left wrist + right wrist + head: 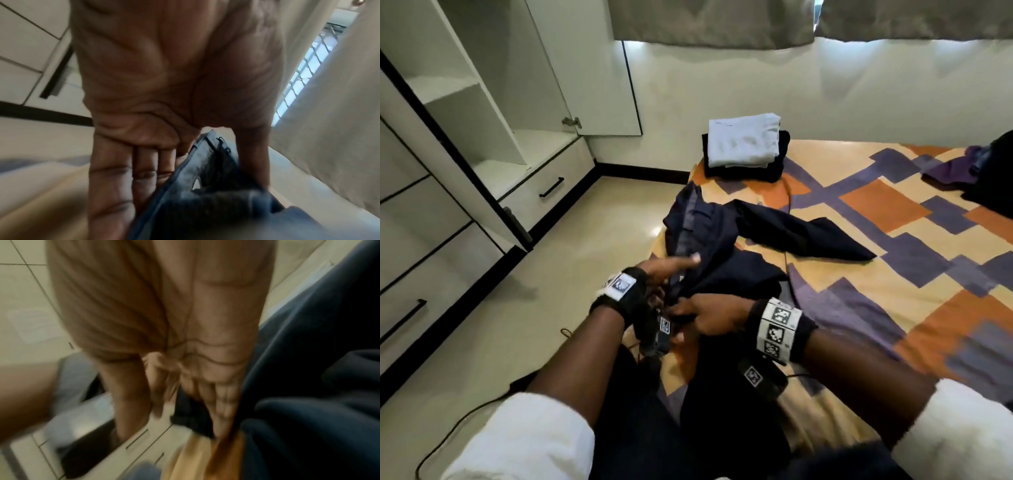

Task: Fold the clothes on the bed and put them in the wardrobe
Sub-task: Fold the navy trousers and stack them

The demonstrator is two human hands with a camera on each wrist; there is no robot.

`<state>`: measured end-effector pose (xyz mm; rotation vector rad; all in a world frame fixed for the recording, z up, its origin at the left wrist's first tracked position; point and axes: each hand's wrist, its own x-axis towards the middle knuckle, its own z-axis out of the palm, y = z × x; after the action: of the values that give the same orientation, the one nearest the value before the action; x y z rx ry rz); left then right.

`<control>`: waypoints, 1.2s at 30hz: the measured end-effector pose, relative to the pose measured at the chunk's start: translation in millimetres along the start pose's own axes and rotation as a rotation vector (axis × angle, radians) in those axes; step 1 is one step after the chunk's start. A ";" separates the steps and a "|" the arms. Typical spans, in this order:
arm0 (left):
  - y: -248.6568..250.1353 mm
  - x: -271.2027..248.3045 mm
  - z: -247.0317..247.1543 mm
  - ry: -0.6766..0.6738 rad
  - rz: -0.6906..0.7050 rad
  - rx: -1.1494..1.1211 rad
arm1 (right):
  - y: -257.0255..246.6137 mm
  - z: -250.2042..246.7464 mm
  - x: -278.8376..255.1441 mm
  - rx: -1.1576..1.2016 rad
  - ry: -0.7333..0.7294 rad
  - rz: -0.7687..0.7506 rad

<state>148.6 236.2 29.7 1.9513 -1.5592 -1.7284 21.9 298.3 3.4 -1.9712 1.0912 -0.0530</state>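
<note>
- At the near corner of the bed, the left hand (671,265) is pinching the edge of the dark navy trousers (726,236): in the left wrist view the thumb is pressing the stitched waistband (213,155) against the forefinger, while the other fingers (144,165) are lying straight.
- Just beside it, the right hand (709,315) is curling its fingers into the same navy cloth; its wrist view is blurred, so the exact grip I cannot tell.
- Both hands are holding the garment at one end, and the rest of it is lying crumpled on the bed, with one leg (818,240) stretching to the right.
- The step in hand is, I judge, the finding and aligning of the waistband before the first fold; no fold is made yet.
- The next move is probably asking for a lift and a shake, so that the two legs are lying one on the other, flat.
- Farther on the bed, a stack of folded clothes (744,147), pale grey on black, is waiting near the far corner, and a purple garment (955,168) is lying unfolded at the right.
- The bedsheet (876,205) is patterned in orange, cream and purple blocks.
- To the left, the white wardrobe (493,113) is standing open, its shelves showing, above a pale tiled floor (592,219).
</note>
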 end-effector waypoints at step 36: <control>-59.5 51.2 -72.9 0.007 0.399 -0.670 | 41.4 -154.7 159.0 0.166 0.623 0.394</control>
<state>232.5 189.8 -18.1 1.2285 -1.0603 -1.7460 28.9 73.2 17.7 -1.5884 1.7941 -0.5551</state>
